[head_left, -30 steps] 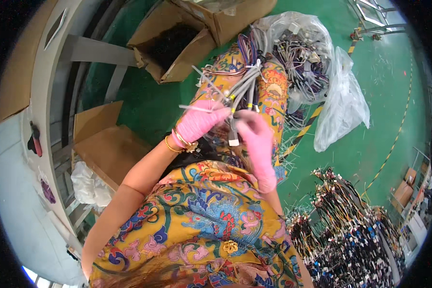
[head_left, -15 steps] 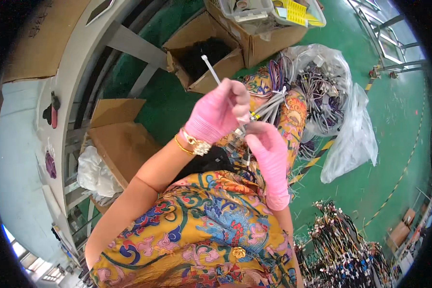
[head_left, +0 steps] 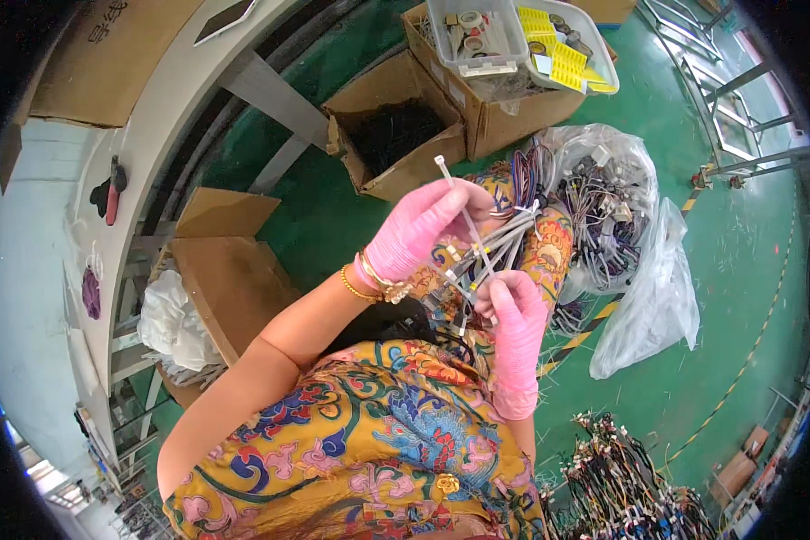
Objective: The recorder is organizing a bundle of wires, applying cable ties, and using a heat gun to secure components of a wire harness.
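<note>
A thin white cable tie (head_left: 478, 241) slants between my two pink-gloved hands, its square head pointing up and away. My left hand (head_left: 423, 229) is closed around its upper part, thumb against the strip. Lower down and to the right, my right hand (head_left: 515, 313) pinches the tie between thumb and fingers. Behind and below the hands, a bundle of grey cables (head_left: 513, 236) with white connectors lies across my lap, partly hidden by my hands. White strips bind its far end, beside darker multicoloured wires (head_left: 528, 175).
A clear plastic bag of wire harnesses (head_left: 603, 193) lies right of my legs. Ahead stand a carton of black pieces (head_left: 396, 130) and another carton (head_left: 513, 121) topped with plastic bins. An opened carton (head_left: 229, 283) is at left; many harnesses (head_left: 616, 477) hang at lower right.
My left hand has turned and opened away from the right, showing more of the tie between them. The right hand has moved slightly down and nearer me. The view has shifted a little.
</note>
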### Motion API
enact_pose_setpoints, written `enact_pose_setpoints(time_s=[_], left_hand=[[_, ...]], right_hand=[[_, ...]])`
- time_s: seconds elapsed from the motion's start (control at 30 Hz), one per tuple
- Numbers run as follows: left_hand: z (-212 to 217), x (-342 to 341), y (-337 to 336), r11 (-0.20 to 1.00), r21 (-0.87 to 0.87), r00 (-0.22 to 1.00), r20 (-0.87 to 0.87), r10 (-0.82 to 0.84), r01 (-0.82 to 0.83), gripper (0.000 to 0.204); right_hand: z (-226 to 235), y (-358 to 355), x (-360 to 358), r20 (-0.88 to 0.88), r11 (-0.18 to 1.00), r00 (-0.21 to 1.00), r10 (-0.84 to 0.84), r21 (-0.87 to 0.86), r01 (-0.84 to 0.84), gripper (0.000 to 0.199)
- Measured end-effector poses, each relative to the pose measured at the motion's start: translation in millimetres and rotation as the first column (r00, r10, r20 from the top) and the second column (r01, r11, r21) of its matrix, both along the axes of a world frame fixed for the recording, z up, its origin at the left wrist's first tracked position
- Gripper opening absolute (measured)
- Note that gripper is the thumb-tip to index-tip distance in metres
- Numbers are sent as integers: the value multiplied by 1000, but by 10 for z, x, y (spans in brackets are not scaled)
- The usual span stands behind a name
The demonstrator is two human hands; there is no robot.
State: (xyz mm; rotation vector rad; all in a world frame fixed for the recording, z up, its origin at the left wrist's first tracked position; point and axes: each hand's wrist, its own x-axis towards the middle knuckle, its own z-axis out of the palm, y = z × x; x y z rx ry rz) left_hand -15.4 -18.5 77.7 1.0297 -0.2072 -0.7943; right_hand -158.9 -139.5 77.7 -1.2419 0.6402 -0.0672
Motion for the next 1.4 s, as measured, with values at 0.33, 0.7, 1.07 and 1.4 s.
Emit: enact_pose_setpoints(time_s=[0.33,0.7,1.07,1.4], left_hand=[[291,71,73,960,281,991,119,-60,25,21],[168,124,41,975,196,981,139,-136,107,18],[66,347,211,987,136,971,234,54,-87,29],[51,265,-64,976,125,970,147,-195,178,36]], right_hand=[[-289,-220,-126,198,618,980,-18,772,-145,24],[-107,-299,-110,19,929,999,43,367,-47,23],[-845,-582,-496,-131,933,973,-192,-333,139,26],[-826,-575,-306,-301,998,953,-40,40,54,41]])
